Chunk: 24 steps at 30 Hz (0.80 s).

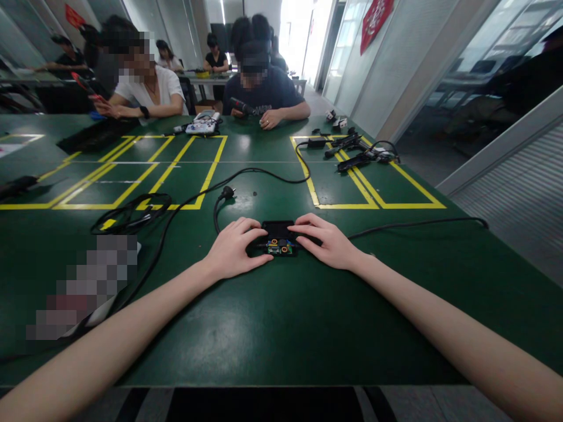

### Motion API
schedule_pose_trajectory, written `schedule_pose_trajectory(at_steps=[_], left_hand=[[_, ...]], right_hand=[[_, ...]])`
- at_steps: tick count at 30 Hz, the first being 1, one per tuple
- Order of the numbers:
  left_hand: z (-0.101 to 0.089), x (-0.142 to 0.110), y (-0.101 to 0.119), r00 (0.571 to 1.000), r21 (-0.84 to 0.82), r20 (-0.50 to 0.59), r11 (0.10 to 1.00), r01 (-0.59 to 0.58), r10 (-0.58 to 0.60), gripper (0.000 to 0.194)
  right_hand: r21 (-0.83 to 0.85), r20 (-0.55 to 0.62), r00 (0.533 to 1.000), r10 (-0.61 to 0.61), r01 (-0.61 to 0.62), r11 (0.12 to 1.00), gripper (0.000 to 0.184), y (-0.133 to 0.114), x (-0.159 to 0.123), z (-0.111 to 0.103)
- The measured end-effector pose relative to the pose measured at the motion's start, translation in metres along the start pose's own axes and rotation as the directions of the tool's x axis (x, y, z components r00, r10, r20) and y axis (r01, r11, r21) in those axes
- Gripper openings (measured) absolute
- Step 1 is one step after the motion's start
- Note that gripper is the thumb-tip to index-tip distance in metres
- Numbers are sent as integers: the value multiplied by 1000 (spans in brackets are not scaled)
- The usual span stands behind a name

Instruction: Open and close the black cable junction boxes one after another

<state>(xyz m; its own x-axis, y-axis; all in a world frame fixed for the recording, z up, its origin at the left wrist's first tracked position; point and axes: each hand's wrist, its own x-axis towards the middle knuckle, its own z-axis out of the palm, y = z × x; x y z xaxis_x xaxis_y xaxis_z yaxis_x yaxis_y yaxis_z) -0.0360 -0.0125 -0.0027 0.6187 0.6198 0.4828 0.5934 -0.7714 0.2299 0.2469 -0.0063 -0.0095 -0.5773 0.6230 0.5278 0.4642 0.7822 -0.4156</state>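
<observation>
An opened black power adapter (281, 253) lies on the green table in front of me, its circuit board showing coils and green parts. Its black lid (277, 226) is tipped back on the far side. My left hand (237, 247) curves around the adapter's left end, thumb at the near edge and fingers by the lid. From the right, my right hand (328, 241) holds the other end, fingertips at the lid and casing edge. The exact finger contact is partly hidden. A black cable (417, 224) runs off to the right, and a plug (227, 192) lies beyond my left hand.
A coiled black cable (132, 214) and a blurred-out flat object (88, 287) lie to my left. Yellow tape (347, 206) marks the table (246, 340). Black cables and devices (356, 149) sit at the far right. Two people (266, 88) sit across, with a white power strip (203, 123) between them.
</observation>
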Motion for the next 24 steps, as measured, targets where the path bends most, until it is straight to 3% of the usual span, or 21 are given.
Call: schedule_pose_trajectory(at_steps=[4, 8, 10, 14, 20, 24], left_hand=[[0, 0, 0, 1000, -21, -2, 1000, 2, -2, 40], [0, -1, 0, 1000, -55, 1, 998, 3, -3, 41], [0, -1, 0, 1000, -71, 4, 997, -6, 7, 41], [-1, -1, 1, 1000, -80, 0, 997, -22, 22, 39], [-2, -1, 1, 1000, -69, -15, 997, -21, 20, 40], [-3, -1, 2, 1000, -58, -23, 998, -19, 18, 36]], right_hand=[[163, -26, 997, 70, -65, 985, 29, -5, 0, 0], [351, -72, 958, 279, -237, 906, 41, -5, 1, 2], [357, -44, 946, 322, -286, 889, 45, -4, 2, 2], [298, 24, 938, 345, -336, 893, 31, -3, 4, 2], [476, 5, 881, 472, -418, 774, 31, -9, 3, 6], [527, 20, 875, 483, -420, 739, 30, -10, 3, 9]])
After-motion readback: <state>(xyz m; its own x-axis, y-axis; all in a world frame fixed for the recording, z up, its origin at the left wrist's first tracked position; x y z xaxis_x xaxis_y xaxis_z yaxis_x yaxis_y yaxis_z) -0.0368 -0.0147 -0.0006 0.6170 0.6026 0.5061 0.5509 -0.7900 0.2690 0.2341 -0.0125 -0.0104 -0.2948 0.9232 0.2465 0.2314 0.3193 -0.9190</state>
